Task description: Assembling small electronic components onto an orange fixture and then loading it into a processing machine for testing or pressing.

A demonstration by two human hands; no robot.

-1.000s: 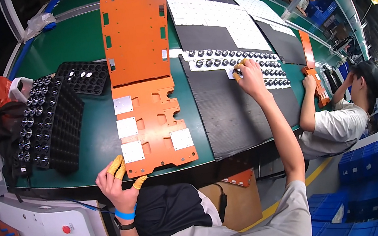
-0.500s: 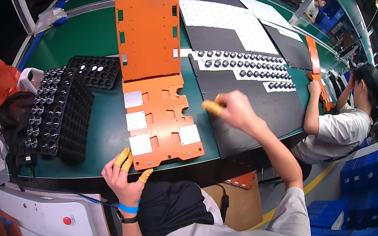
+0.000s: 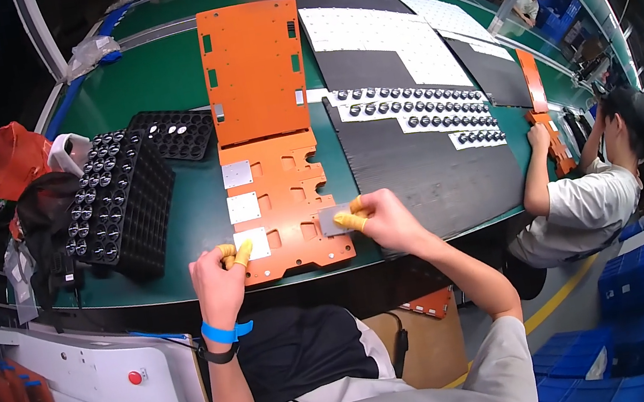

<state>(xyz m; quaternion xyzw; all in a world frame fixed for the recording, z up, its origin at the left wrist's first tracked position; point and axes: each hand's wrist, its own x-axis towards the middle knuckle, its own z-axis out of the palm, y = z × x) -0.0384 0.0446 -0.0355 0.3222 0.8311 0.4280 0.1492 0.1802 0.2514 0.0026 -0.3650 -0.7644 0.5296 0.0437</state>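
An orange panel with cutouts lies on the green bench in front of me, a second orange panel beyond it. White square plates run down its left side. My left hand, in yellow finger cots, has thumb and forefinger closed at the left edge of the lowest white plate. At the panel's lower right, my right hand pinches a grey-looking square plate by its right side. Whether that plate rests flat on the panel is hard to see.
Black trays of round lens-like parts stand on the left. To the right, a dark mat carries white strips with rows of black round parts. A co-worker sits at the right, handling another orange panel.
My right hand has come down to the panel's lower-right plate and grips it; that plate now looks grey instead of white. My left hand has moved up to the lower-left plate. The view shifted slightly.
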